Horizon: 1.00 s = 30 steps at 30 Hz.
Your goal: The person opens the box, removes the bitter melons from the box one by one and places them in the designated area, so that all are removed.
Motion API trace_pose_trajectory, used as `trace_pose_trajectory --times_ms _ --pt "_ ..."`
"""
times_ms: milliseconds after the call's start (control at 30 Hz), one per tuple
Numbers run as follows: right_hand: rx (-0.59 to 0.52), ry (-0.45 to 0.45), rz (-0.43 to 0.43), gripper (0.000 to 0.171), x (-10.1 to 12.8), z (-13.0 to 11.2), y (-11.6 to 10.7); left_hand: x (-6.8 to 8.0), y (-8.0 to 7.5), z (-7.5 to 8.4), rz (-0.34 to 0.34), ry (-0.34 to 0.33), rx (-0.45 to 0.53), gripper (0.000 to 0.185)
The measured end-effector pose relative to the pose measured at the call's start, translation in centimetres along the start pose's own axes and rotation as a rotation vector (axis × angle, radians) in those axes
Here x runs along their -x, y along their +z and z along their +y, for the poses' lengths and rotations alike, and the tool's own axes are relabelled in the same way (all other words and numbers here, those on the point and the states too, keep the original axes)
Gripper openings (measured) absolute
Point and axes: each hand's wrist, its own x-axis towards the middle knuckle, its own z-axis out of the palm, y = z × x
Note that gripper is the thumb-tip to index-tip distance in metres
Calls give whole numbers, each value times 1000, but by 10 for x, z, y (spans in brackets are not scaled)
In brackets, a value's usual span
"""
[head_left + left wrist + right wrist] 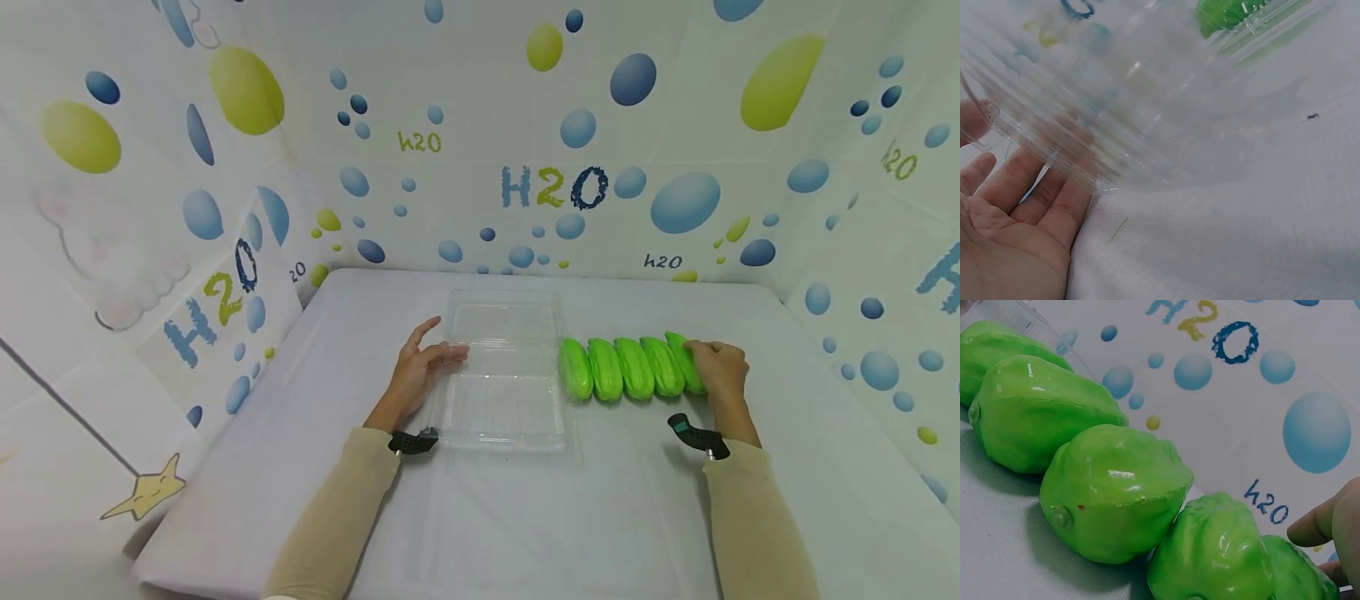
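A clear plastic clamshell box (504,408) lies with its lid folded back on the white table. My left hand (416,371) is at the box's left edge with fingers loosely extended; the left wrist view shows the fingertips partly behind the clear plastic. Several glossy green, lobed toy vegetables stand in a slanting row right of the box, among them a middle one (1116,494). My right hand (718,367) grips the rightmost green toy vegetable (684,360) from its right side, thumb and a finger about its end. The palm side of that grip is mostly hidden.
A white cloth covers the table (510,525). Behind it hangs a white sheet (465,217) printed with blue and green spots and lettering, which also closes off both sides. The leftmost green toy vegetable (575,371) lies close against the box's right side.
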Motion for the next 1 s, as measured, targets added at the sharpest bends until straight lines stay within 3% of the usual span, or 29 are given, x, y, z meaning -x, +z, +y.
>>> trace_pose_trajectory --times_ms 400,567,867,1000 --pt "8 17 3 61 0 1 -4 -3 3 0 31 -10 58 64" --pt "-10 16 17 61 -1 1 -3 -5 -2 8 70 -61 34 67" --pt "-38 3 46 61 4 -1 -6 -4 -11 25 178 -186 -171 61" --pt "7 -50 101 63 11 -10 -9 -2 -9 33 215 -210 -388 56"
